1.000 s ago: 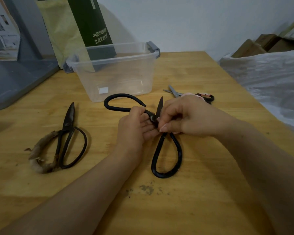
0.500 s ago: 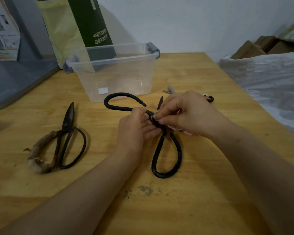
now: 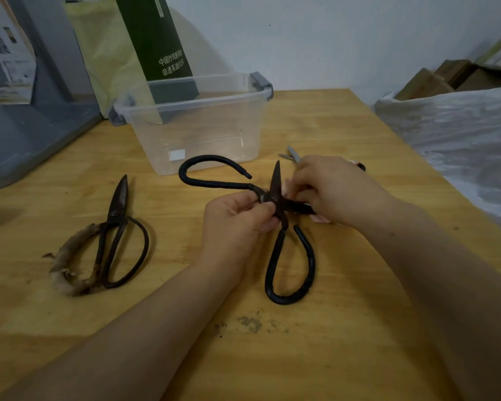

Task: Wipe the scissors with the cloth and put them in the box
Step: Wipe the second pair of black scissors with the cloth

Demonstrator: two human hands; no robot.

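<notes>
Large black scissors (image 3: 290, 267) lie spread open on the wooden table, one handle loop toward me, the other loop toward the box. My left hand (image 3: 237, 224) pinches them at the pivot. My right hand (image 3: 333, 189) curls around the right-pointing blade with a small pale cloth (image 3: 318, 218), mostly hidden under the fingers. The other blade points up between my hands. The clear plastic box (image 3: 252, 123) with grey clips stands just behind, with nothing inside it.
Old rusty scissors (image 3: 113, 235) with a rag-wrapped handle lie at the left. A third, smaller pair (image 3: 294, 154) peeks out behind my right hand. A green carton (image 3: 154, 47) and grey stand sit at the back; a plastic-covered pile (image 3: 460, 146) borders the table's right edge.
My right hand has slid rightward along the blade with the cloth, uncovering the upright blade. My left hand stays at the pivot.
</notes>
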